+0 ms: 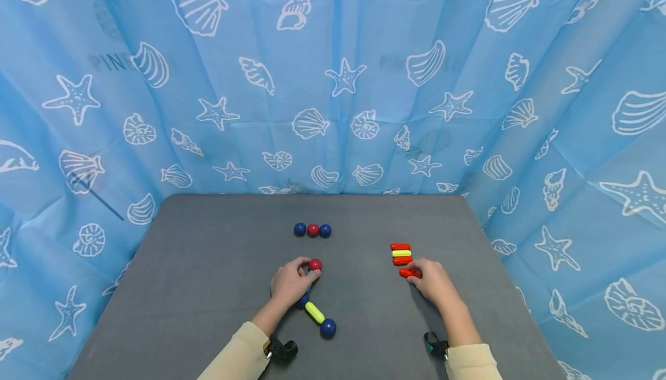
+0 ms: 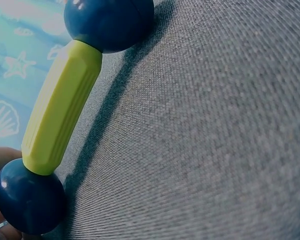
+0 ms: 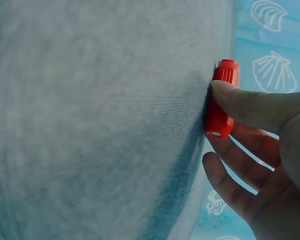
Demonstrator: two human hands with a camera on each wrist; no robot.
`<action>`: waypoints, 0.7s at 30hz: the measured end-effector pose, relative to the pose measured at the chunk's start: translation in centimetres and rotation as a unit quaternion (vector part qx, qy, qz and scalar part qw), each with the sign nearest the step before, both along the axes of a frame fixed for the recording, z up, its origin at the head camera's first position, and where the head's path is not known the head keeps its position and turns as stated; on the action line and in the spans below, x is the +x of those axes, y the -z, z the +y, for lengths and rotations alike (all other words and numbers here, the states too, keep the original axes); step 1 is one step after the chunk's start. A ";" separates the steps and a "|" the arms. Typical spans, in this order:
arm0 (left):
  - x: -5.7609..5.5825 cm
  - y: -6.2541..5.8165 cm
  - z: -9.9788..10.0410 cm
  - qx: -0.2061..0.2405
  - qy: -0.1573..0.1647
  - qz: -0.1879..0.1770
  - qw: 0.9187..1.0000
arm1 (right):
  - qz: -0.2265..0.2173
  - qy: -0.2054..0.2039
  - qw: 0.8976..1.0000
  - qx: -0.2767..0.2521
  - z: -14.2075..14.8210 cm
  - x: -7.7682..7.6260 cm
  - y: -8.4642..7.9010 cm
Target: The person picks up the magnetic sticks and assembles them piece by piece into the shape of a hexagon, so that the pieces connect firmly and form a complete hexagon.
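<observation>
My left hand (image 1: 292, 283) grips the far end of a chain of toy balls and rods, with thumb and fingers around its red ball (image 1: 315, 264) and blue rod (image 1: 310, 279). From there the chain runs toward me through a blue ball (image 1: 303, 301), a yellow-green rod (image 2: 62, 107) and a larger-looking blue ball (image 2: 110, 22) at the near end. Part of the chain is hidden behind the hand. On the right, my right hand (image 1: 433, 280) pinches a red rod (image 3: 223, 102) between thumb and fingers, close over the table.
Beyond the right hand lie two red rods (image 1: 400, 247) with a yellow-green rod (image 1: 401, 254) between them. Farther back, a red ball (image 1: 313, 230) sits between two blue balls (image 1: 300, 229) in a row. Blue shell-print curtains (image 1: 343, 108) surround the grey table (image 1: 208, 241).
</observation>
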State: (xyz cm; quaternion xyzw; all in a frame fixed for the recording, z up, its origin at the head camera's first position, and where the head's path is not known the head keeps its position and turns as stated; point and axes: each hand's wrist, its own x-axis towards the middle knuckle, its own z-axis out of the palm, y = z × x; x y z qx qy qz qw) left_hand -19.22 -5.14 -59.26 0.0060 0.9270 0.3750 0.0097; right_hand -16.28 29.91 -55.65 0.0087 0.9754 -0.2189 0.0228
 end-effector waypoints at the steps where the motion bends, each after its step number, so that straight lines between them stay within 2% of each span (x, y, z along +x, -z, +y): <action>1: 0.0 0.0 0.0 0.000 0.000 0.000 1.000 | 0.004 -0.005 1.000 0.001 -0.1 0.0 -0.1; 12: -0.1 0.3 0.0 -0.008 -0.002 0.000 1.000 | 0.090 -0.050 0.994 -0.040 -2.6 -1.1 -1.2; 21: -0.1 0.2 -0.1 0.000 -0.003 0.003 1.000 | 0.096 -0.068 0.991 -0.063 -5.4 -2.1 -1.2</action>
